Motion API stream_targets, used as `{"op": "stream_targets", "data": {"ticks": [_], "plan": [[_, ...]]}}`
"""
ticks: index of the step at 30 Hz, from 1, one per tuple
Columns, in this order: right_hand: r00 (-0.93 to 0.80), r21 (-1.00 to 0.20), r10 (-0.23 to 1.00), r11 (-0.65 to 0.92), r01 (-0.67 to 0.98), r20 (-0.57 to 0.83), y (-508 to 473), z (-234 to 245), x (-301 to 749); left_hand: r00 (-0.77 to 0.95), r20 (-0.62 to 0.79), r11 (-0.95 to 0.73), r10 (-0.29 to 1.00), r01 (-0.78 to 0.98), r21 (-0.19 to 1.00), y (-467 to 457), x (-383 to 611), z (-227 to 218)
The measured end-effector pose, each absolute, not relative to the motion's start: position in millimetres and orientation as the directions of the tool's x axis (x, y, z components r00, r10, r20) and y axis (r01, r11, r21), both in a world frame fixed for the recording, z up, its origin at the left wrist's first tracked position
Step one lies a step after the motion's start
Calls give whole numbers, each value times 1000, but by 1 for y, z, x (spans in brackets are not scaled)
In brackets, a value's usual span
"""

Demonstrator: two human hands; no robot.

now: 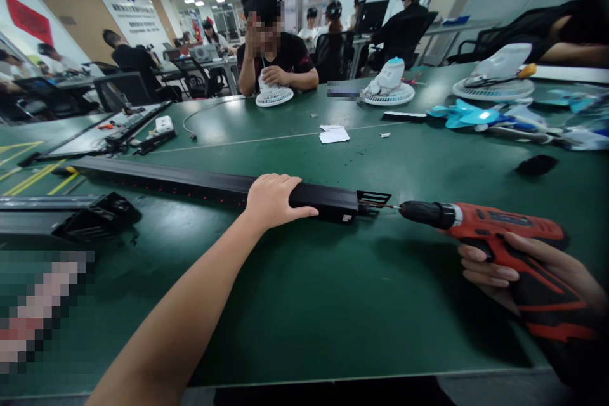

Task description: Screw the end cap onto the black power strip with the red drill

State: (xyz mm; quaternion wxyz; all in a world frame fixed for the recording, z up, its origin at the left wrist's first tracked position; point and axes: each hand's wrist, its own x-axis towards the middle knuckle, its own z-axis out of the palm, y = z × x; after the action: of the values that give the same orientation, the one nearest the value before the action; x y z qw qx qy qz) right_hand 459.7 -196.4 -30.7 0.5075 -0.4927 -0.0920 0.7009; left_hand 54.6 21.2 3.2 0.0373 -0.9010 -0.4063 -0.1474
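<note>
A long black metal bar-shaped housing (204, 185) lies across the green table, its right end fitted with a slotted black bracket (375, 197). My left hand (276, 200) is wrapped over the top of the housing near that end, thumb along the front side. In my right hand (518, 266) is a red and black cordless drill (509, 225), held by its handle with the fingers near the trigger. The drill's bit (391, 207) points left at the housing's bracketed end; whether it touches a screw there I cannot tell.
Dark metal parts (90, 219) lie at the left. White fan parts (389, 85), blue fan blades (464, 115) and plastic bags fill the back right. Paper scraps (334, 134) lie mid-table. Across the table a person (271, 51) holds a white fan base (275, 96).
</note>
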Motion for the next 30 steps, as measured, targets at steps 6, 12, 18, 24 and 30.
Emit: {"op": "stream_targets", "data": {"ticks": [6,12,18,24,30], "plan": [[-20,-553,771,-474,-685,-636,-196,-30,460,615,280,-654,737,753,67,21,55,5],[10,-567,770,-461,-683,-638,-195,-29,458,622,278,-656,732,754,41,20,56,4],[-4,-587,783,-470,-659,-622,-196,-30,460,641,239,-668,729,743,45,20,54,6],[-18,-637,810,-475,-608,-586,-196,-33,461,662,221,-686,716,726,47,21,52,9],[7,-613,787,-475,-632,-617,-195,-27,457,664,203,-683,720,729,37,21,52,10]]}}
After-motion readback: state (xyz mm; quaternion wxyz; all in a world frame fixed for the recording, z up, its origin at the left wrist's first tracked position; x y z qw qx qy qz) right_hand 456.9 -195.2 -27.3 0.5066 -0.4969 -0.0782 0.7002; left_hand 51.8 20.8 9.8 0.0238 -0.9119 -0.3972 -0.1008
